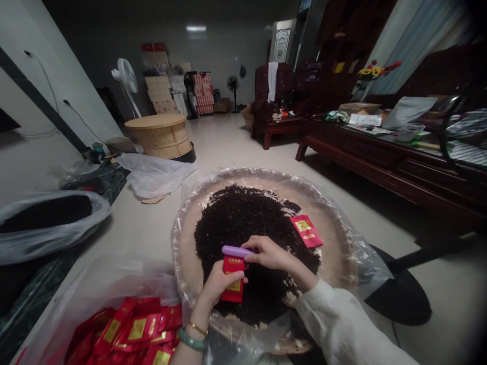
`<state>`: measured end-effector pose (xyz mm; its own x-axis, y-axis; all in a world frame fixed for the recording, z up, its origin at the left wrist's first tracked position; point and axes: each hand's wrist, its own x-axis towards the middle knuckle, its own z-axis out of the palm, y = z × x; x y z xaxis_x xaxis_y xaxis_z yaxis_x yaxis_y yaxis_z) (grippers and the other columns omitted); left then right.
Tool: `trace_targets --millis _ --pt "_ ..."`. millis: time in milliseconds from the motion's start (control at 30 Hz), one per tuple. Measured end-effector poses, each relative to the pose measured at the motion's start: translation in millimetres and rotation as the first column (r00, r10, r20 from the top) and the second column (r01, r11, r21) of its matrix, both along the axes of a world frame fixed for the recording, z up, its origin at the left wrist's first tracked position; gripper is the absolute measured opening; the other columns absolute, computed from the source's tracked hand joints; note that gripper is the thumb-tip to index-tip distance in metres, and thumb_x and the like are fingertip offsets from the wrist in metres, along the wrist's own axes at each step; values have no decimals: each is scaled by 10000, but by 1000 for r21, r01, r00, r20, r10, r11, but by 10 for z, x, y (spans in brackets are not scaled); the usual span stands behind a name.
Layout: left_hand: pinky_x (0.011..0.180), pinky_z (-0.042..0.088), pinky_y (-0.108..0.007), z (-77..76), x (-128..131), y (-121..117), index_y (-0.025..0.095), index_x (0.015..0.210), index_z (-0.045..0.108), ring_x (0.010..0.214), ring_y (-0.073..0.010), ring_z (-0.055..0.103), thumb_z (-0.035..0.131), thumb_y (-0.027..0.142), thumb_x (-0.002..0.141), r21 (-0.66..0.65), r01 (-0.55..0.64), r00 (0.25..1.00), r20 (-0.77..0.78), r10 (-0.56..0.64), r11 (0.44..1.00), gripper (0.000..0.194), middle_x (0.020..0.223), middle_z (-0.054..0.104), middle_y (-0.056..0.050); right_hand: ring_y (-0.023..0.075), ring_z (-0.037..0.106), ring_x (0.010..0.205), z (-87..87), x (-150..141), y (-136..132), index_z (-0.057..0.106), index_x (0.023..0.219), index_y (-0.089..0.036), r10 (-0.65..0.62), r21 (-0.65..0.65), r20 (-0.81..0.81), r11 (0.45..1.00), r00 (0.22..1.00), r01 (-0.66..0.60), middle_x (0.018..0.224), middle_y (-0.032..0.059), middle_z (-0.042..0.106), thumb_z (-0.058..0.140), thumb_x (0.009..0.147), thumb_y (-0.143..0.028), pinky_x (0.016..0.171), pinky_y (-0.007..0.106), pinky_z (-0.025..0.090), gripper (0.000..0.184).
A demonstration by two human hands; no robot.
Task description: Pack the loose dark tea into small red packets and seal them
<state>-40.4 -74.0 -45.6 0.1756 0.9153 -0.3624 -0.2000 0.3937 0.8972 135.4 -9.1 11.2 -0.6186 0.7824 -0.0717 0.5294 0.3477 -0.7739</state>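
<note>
My left hand (218, 284) grips a small red packet (233, 290) with a gold label, its thumb laid across the front. Between the fingers of my right hand (268, 252) is a slim purple plastic tool (236, 251), lying level across the packet's top edge; its exact kind I cannot make out. Both hands are over a heap of dark, loose dried leaves (243, 218), which look like tea, in a wide round basket (182, 243) lined with clear plastic. A few flat red packets (307, 231) lie at the heap's right side.
A clear plastic bag (125, 274) full of red packets (139, 329) is at the lower left. Behind it stands another bag (99, 213) of dark leaves. A round wooden table (160, 134), a dark wooden table (365, 167) and a black stand base (403, 299) surround the basket.
</note>
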Motion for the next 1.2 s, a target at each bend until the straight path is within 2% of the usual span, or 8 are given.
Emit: trace_targets --millis 200,300,400,533,667,933,1100,1200 --pt "525 506 -264 -37 -7 2 109 983 611 583 -205 691 807 581 515 11 7 995 98 -8 1000 694 887 737 -158 171 597 779 -67 51 42 731 983 -187 -18 38 13 999 1000 18 844 28 655 646 770 -196 699 238 427 230" --pt "527 514 -286 -72 -21 4 88 1039 611 626 -239 703 628 756 600 -19 -10 990 137 12 1000 800 861 739 -173 169 593 792 -88 53 55 725 990 -194 -12 37 16 999 1000 11 846 27 644 641 782 -204 714 238 420 225" --pt "508 508 -290 -91 -37 6 61 1045 626 636 -256 706 441 830 675 -111 2 988 152 15 994 874 809 742 -179 171 585 800 -93 46 51 724 984 -190 -18 42 27 999 999 17 841 30 632 647 782 -200 723 240 412 217" --pt "451 463 -253 -96 -46 6 48 1056 635 618 -250 706 387 823 714 -136 27 989 148 -6 990 883 762 743 -176 175 577 795 -82 36 25 724 977 -195 -32 49 42 998 999 30 832 30 619 646 777 -183 718 243 411 215" --pt "465 477 -267 -94 -40 1 49 1050 642 594 -252 703 387 853 675 -122 59 990 138 -42 991 923 731 742 -172 186 587 820 -74 37 9 726 960 -185 -13 42 22 999 1000 12 860 42 631 632 791 -196 736 254 420 193" --pt "433 464 -258 -92 -38 -11 54 1084 625 558 -236 694 375 848 688 -129 50 994 99 -37 990 921 782 746 -183 195 595 837 -105 75 38 725 994 -188 -9 -69 -36 998 999 7 872 25 676 657 752 -206 754 266 437 252" --pt "468 495 -280 -95 -21 -9 61 1143 593 587 -246 702 429 812 704 -134 54 989 144 -34 990 885 825 746 -175 189 591 826 -101 72 16 729 981 -187 -3 -57 -19 998 1000 2 875 29 665 643 764 -197 746 263 435 233" --pt "561 536 -313 -98 -5 5 77 1176 576 649 -253 714 487 751 737 -120 23 974 226 5 992 809 828 748 -154 183 588 810 -87 63 -1 735 956 -195 30 -27 14 999 999 -29 850 26 650 631 773 -177 739 258 431 211"
